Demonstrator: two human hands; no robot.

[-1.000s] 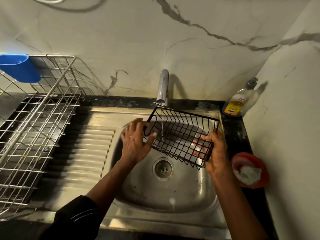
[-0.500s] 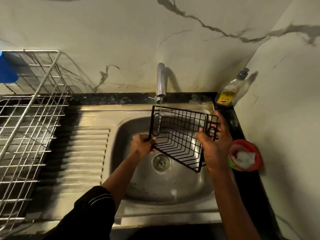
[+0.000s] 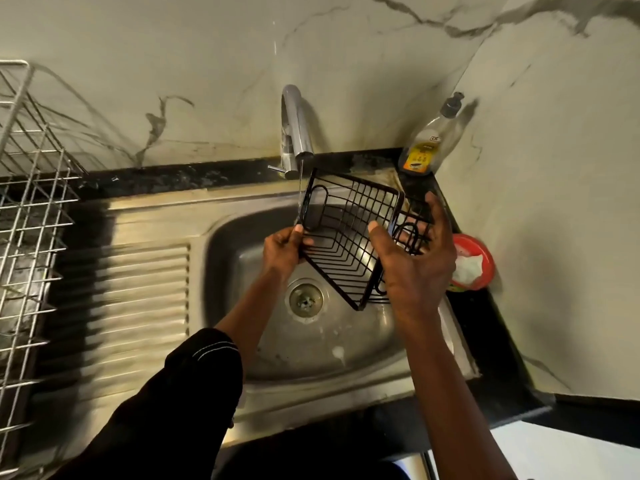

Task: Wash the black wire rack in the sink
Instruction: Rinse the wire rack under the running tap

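Observation:
The black wire rack (image 3: 349, 237) hangs tilted over the steel sink (image 3: 242, 306), its open side facing me. A thin stream of water from the chrome tap (image 3: 294, 129) runs down the rack's left end. My left hand (image 3: 282, 249) pinches the rack's lower left edge. At the right end my right hand (image 3: 414, 261) holds the rack, thumb on the front rim and fingers spread behind the end wires. The drain (image 3: 306, 299) lies below the rack.
A dish soap bottle (image 3: 431, 143) stands in the back right corner. On the black counter to the right sits a red tub with white paste (image 3: 471, 263). A silver wire drying rack (image 3: 31, 216) fills the left side beside the ribbed drainboard (image 3: 138, 289).
The rack has been tipped up from lying nearly flat under the tap to standing steeply on edge. My left hand slid down to its lower corner, and my right hand shifted up along the right end.

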